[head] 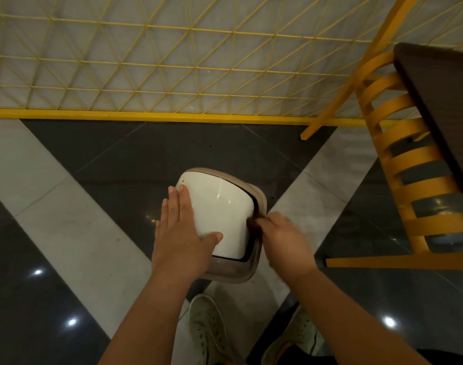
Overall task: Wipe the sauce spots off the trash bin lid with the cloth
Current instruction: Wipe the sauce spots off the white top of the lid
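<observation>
A small trash bin stands on the floor, with a curved white swing lid (220, 206) set in a beige rim (256, 196). Tiny yellowish spots (182, 180) show near the lid's far left corner. My left hand (184, 233) lies flat on the lid's left side, fingers spread, thumb across its near part. My right hand (283, 238) is closed around a dark brown cloth (252, 222), pressing it against the lid's right edge where it meets the rim. Most of the cloth is hidden under my fingers.
A yellow wire-mesh fence (172, 75) with a yellow base rail runs behind the bin. A yellow slatted chair (409, 164) and a dark table (441, 106) stand at the right. My green shoes (206, 330) are just below the bin on the glossy tiled floor.
</observation>
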### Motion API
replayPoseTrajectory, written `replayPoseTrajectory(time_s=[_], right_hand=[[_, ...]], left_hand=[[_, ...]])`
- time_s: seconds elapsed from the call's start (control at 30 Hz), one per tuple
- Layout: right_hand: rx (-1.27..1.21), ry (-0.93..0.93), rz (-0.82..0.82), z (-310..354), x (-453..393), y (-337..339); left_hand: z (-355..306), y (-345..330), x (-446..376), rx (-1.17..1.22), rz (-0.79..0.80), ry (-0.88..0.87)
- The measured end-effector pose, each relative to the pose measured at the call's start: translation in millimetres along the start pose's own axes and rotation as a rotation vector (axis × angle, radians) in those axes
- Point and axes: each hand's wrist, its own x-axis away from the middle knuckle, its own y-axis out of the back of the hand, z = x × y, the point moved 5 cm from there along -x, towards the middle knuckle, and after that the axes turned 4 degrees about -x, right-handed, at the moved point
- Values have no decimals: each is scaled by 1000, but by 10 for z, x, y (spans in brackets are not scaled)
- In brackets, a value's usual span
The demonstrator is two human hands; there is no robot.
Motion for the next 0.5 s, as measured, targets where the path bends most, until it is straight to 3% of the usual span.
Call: replayPoseTrajectory(time_s=[0.13,0.2,0.37,0.5], right_hand=[[-132,53,122,198,482,-169],[-123,77,85,119,404,-113],[-120,-109,-36,-161,5,66],[-359,-149,49,83,381,-134]], left_hand=[[-18,-10,-17,-24,9,-11],[-20,-10,-16,-37,17,-27],[-11,-11,-22,-21,40,-15],[-47,-3,-14,-32,13,-10]])
